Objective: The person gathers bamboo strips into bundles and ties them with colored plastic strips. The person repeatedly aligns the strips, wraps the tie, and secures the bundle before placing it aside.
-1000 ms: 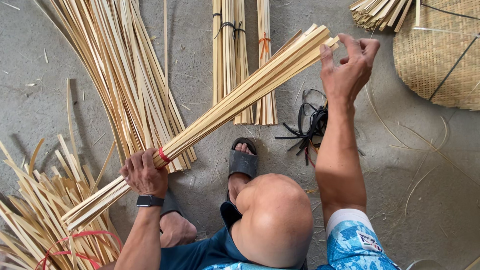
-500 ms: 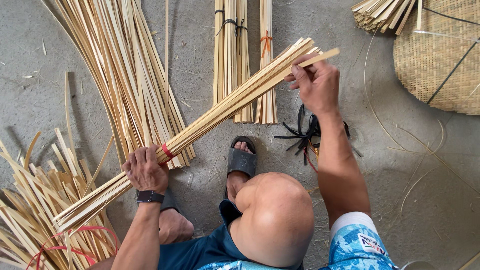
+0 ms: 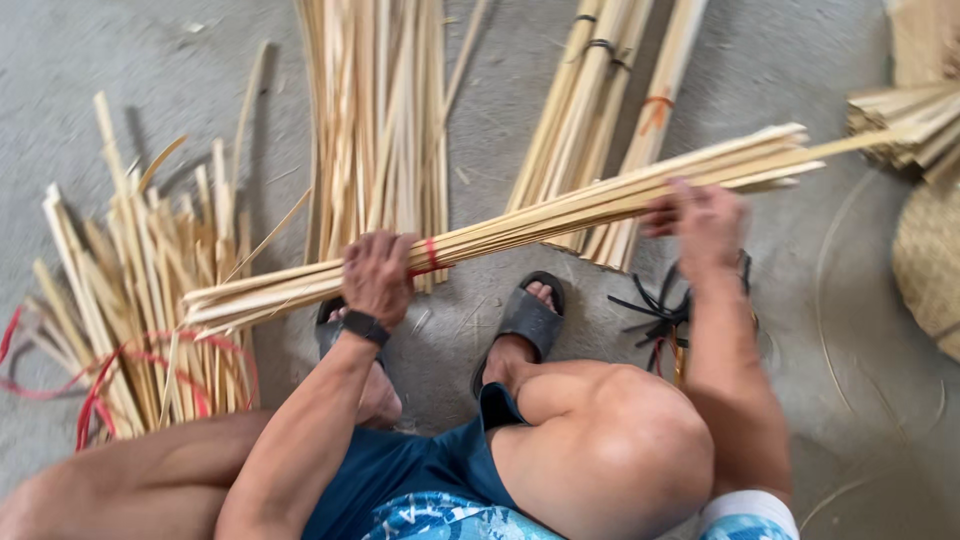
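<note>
Long bundle of bamboo strips (image 3: pixel 560 215) held across your knees, above the concrete floor (image 3: pixel 120 80).

It looks light but whippy: your left hand (image 3: pixel 378 275) clamps it beside its red tie (image 3: pixel 431 254); your right hand (image 3: pixel 706 222), blurred, closes further along.

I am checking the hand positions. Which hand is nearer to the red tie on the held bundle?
Left. The left hand grips the bundle right beside the red tie. The right hand holds the bundle much farther along, toward its other end.
</note>
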The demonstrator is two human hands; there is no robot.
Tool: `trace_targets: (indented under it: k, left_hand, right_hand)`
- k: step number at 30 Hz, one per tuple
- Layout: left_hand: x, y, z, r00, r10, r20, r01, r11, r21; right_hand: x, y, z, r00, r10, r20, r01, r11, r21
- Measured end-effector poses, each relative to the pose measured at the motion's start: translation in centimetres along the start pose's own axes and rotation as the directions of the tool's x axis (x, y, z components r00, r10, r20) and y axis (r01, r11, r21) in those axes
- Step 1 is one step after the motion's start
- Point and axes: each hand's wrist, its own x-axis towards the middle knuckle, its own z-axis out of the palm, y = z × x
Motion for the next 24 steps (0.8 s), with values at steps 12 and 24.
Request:
trace_targets:
  k: [12, 24]
  left_hand:
    - [1.4, -2.9, -0.8, 0.997, 0.058, -0.046, -0.060, 0.998, -0.024]
    - [-0.6, -6.9, -1.3, 0.992, -0.102, -0.079, 0.096, 0.992, -0.077]
  right_hand:
    - [9.4, -2.2, -18.2, 0.961, 0.152, -0.231, -0.124, 0.983, 0.133]
    - [5.7, -10.9, -15.6, 0.953, -0.238, -0.186, 0.267, 0.951, 0.152]
